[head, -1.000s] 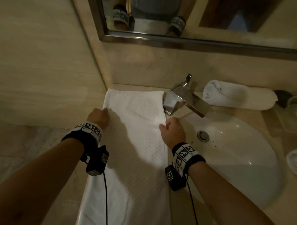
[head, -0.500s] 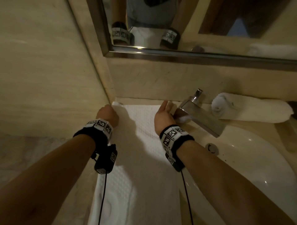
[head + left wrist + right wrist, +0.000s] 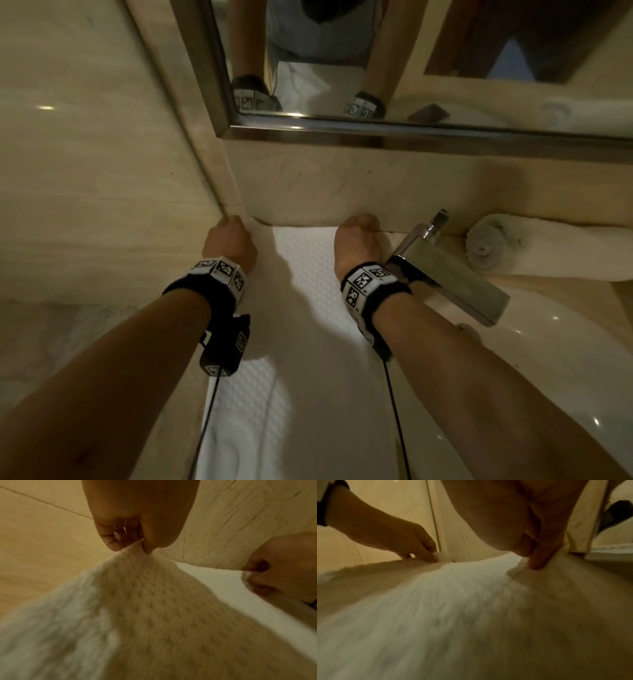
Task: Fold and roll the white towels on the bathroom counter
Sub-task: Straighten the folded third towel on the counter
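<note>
A long white waffle-textured towel (image 3: 305,308) lies flat on the counter, folded into a narrow strip running from the back wall toward me. My left hand (image 3: 228,240) pinches its far left corner (image 3: 137,546) between thumb and fingers, lifting it slightly. At the far right corner, by the wall, my right hand (image 3: 359,236) pinches the towel's edge (image 3: 522,562). A second white towel (image 3: 534,246), rolled up, lies behind the basin at the back right.
A chrome faucet (image 3: 445,270) juts out just right of my right hand. The white sink basin (image 3: 548,359) fills the right side. A mirror (image 3: 376,68) hangs above the back wall, and a tiled side wall (image 3: 85,171) closes off the left.
Both hands slid from the towel's middle up to its far corners at the wall and closed on them. The right hand went from flat by the faucet to pinching.
</note>
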